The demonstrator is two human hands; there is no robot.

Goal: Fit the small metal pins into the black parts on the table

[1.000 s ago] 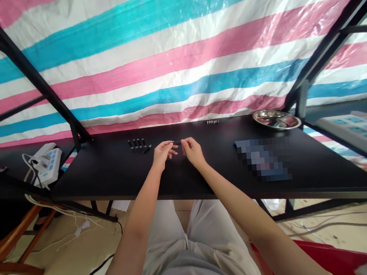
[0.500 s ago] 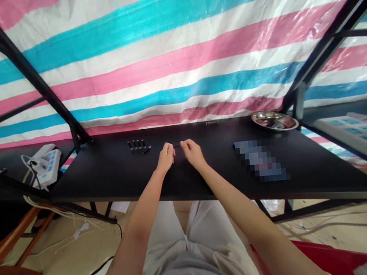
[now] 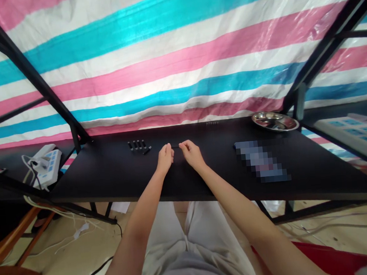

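Observation:
Over the middle of the black table, my left hand (image 3: 165, 158) and my right hand (image 3: 192, 154) face each other with a small gap between them. A thin dark rod (image 3: 175, 146) spans that gap, its two ends pinched in the fingertips; its exact kind is too small to make out. Both hands are closed. To the left of my left hand stand several small black cylinders (image 3: 135, 145) with light ends, in a row. One more black cylinder (image 3: 147, 150) lies tilted in front of them, nearest to my left hand.
At the table's back edge sits a row of tiny metallic pieces (image 3: 212, 123). A round steel divided plate (image 3: 275, 121) is at the back right. A pixelated blue item (image 3: 261, 160) lies right of my hands. White power strips (image 3: 48, 168) and black frame posts (image 3: 42, 87) flank the table (image 3: 103, 174).
My hands have barely moved; slightly more of the thin dark rod shows between the fingertips. The cylinders, plate and blue item stay where they were.

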